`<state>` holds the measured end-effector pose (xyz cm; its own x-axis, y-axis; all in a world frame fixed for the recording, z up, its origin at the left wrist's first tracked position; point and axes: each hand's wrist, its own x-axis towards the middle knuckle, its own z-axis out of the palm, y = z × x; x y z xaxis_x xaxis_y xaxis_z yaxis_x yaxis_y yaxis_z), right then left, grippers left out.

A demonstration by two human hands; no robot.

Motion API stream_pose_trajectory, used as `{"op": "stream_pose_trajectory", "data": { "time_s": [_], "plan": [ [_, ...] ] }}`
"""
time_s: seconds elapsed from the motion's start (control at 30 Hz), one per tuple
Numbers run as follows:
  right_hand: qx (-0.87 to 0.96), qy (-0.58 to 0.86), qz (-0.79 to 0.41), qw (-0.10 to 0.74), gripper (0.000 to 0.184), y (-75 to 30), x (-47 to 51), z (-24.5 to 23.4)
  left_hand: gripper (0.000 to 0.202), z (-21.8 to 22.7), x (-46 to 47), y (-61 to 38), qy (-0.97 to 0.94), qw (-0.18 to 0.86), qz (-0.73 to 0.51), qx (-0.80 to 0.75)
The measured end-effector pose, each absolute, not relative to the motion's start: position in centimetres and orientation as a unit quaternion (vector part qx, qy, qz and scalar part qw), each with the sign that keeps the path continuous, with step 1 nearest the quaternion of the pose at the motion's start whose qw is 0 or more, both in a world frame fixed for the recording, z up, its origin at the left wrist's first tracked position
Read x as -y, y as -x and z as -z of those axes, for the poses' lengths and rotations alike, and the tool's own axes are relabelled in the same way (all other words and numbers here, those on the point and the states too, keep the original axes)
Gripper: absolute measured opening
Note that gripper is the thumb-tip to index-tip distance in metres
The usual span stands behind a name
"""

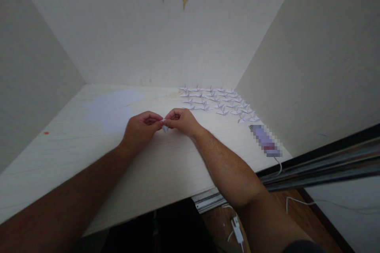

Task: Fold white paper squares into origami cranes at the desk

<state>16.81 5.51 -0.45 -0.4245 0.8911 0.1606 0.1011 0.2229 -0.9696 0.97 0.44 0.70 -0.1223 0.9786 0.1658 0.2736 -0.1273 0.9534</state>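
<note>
My left hand (141, 128) and my right hand (181, 121) meet over the middle of the pale wooden desk (59, 154). Both pinch a small folded piece of white paper (165, 127) between their fingertips, just above the desk surface. The fingers of both hands are curled closed around it, and most of the paper is hidden by them. To the right and farther back lie several finished white paper cranes (218, 101), set out in rows.
A stack of pale paper sheets (114, 106) lies at the back left of the desk. A blurred phone (265, 140) with a white cable lies at the right edge. White walls close in the desk on three sides. A small red dot (45, 133) marks the left part.
</note>
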Motion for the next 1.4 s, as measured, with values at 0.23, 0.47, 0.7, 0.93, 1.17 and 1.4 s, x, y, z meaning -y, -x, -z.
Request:
{"op": "stream_pose_trajectory", "data": {
  "time_s": [0.23, 0.47, 0.7, 0.93, 1.17, 1.4],
  "plan": [
    [0.687, 0.384, -0.481, 0.386, 0.018, -16.7, -5.7, 0.7, 0.016, -0.8, -0.5, -0.9, -0.553, 0.354, -0.496, -0.569],
    [0.687, 0.395, -0.469, 0.391, 0.011, -16.8, -5.4, 0.5, 0.014, -1.2, -0.5, -1.1, -0.55, 0.373, -0.492, -0.563],
    [0.673, 0.375, -0.493, 0.405, 0.012, -17.0, -5.4, 0.2, 0.019, -0.3, -1.0, -0.5, -0.524, 0.474, -0.492, -0.508],
    [0.659, 0.343, -0.505, 0.439, 0.019, -16.8, -5.4, 0.7, 0.023, 0.5, -1.2, -0.5, -0.471, 0.556, -0.52, -0.445],
    [0.719, 0.36, -0.381, 0.457, 0.015, -16.7, -5.1, 0.9, 0.023, 0.5, -1.2, -0.6, -0.507, 0.497, -0.537, -0.456],
    [0.715, 0.36, -0.383, 0.462, 0.018, -16.6, -4.2, -0.1, 0.021, 0.4, -1.1, -0.4, -0.559, 0.406, -0.548, -0.471]
  ]
}}
